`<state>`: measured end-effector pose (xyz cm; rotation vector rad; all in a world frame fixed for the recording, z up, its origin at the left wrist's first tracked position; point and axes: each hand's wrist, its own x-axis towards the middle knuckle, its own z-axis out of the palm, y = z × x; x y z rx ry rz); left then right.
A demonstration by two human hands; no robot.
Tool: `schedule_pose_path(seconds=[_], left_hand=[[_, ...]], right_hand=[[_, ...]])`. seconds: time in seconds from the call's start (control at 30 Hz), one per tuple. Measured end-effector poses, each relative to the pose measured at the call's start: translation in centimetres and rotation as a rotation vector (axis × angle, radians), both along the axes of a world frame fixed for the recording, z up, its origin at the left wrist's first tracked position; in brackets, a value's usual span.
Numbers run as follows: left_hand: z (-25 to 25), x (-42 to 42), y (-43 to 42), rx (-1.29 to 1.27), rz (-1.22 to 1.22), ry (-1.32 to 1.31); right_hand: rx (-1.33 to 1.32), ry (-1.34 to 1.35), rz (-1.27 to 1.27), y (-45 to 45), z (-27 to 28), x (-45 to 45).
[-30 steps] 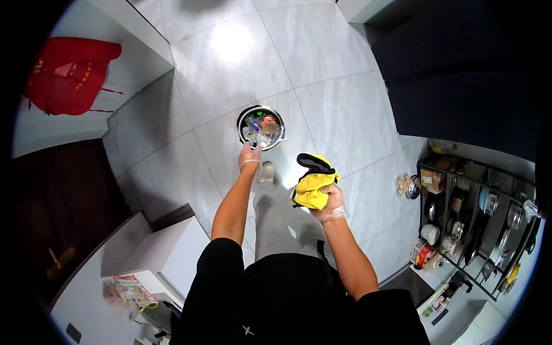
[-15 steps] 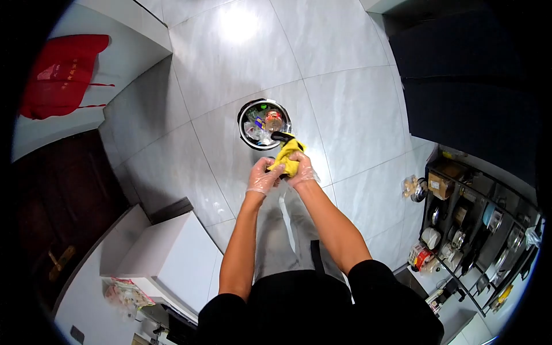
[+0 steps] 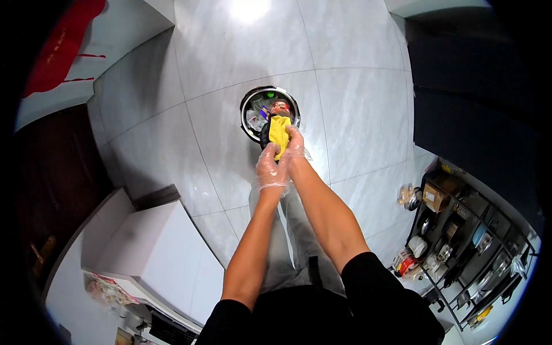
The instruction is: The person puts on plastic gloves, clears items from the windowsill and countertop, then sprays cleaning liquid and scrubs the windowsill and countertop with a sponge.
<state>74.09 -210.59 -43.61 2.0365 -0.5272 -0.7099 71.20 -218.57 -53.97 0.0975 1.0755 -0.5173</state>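
yellow cloth with a black edge is pinched between two hands in clear plastic gloves, its long axis running nearly straight out from the wearer's body, leaning only slightly. one end lies close in at the left thumb; the other points forward, away from the grip, and overlaps the near part of the round bin as seen from above. whether cloth and bin touch, i cannot tell. the black edge runs along the cloth's left side.

the left hand has its thumb on the near end of the cloth; the right hand clasps the right side, thumb laid along it. both are clamped on the cloth and sit just beside each other, though the fingers beneath are hidden.

just past the grip, inside the bin, are a red-labelled container, a purple-and-yellow wrapper, crumpled clear plastic and, on the far side, something green. pale floor tiles surround the bin. well to the right of the grip stands a black rack of cookware; well to its left and nearer the body, a white cabinet.
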Motion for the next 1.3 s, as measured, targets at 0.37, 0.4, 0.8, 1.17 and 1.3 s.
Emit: schedule_pose_path(seconds=[0.37, 0.4, 0.8, 1.17, 1.3], left_hand=[[3.7, -1.1, -0.3, -0.06, 0.026, -0.233], [4.7, -1.4, -0.2, -0.092, 0.027, -0.255], [7.2, -5.2, 1.0, -0.024, 0.248, -0.331], [24.7, -11.3, 12.9, -0.156, 0.425, -0.426], [29.8, -14.4, 21.5, -0.218, 0.661, -0.41]], right_hand=[[-0.013, 0.08, 0.325, -0.5, 9.4, -5.4], [-0.028, 0.053, 0.358, -0.5, 10.2, -5.8], [0.052, 0.089, 0.491, -1.5, 17.0, -11.3], [-1.052, -0.158, 1.127, 5.1, 25.9, -11.7], [-1.701, -0.495, 1.363, 9.2, 34.1, -8.4]])
